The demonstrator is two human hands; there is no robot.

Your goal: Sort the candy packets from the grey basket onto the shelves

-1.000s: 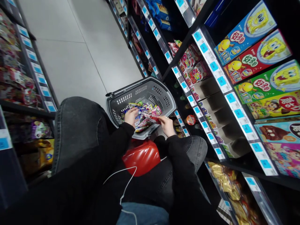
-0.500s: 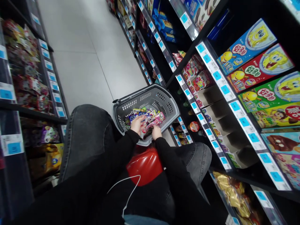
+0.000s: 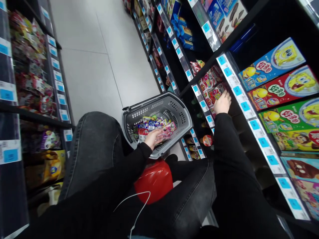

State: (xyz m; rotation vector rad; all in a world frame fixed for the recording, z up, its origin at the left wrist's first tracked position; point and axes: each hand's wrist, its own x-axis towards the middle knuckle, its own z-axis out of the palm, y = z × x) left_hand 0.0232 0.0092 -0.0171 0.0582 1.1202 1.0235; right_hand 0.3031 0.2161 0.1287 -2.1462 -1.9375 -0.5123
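My left hand [image 3: 154, 138] is inside the grey shopping basket [image 3: 183, 125], its fingers stretched out over the colourful candy packets [image 3: 151, 124] and touching them. On the right, my right hand [image 3: 223, 102] reaches into the shelf, fingers extended against a red candy bag [image 3: 214, 93] that stands in the row. The hand covers part of this bag, and its fingertips are partly hard to make out. A second red bag [image 3: 207, 80] stands just behind it.
A red shiny object [image 3: 154, 181] sits between my knees, below the basket. Boxes with a yellow cartoon figure [image 3: 284, 81] fill the upper right shelf. Bagged sweets [image 3: 35, 79] line the left shelves. A white cable [image 3: 139, 212] hangs across my lap. Grey floor tiles [image 3: 92, 66] stretch ahead.
My right hand has left the basket and moved right, up to the red bags on the shelf. My left hand stays over the packets, its fingers now flatter.
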